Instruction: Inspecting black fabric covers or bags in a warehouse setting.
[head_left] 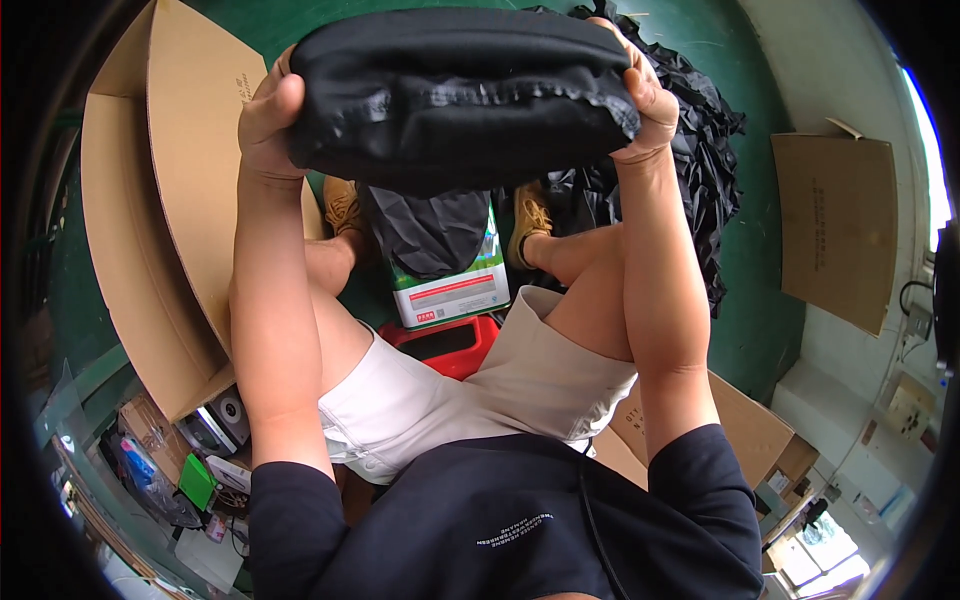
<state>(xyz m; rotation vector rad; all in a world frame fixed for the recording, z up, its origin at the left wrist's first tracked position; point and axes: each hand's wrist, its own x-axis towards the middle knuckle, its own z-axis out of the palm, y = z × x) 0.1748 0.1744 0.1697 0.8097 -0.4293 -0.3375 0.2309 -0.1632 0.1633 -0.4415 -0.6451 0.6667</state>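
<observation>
A bundle of folded black fabric [460, 95] is held up in front of me, stretched between both hands. My left hand [268, 115] grips its left end, thumb on the near side. My right hand [645, 95] grips its right end. Below the bundle, between my knees, a green and white box [455, 290] stands on a red stool [448, 345], with more black fabric draped over its top. A large heap of crumpled black fabric [700, 150] lies on the green floor to my right.
A big open cardboard box [160, 220] lies on its side at my left. Another cardboard box [838, 225] stands at the right wall, and a flat one [750, 425] by my right hip. Small packages and a speaker [215, 425] clutter the lower left.
</observation>
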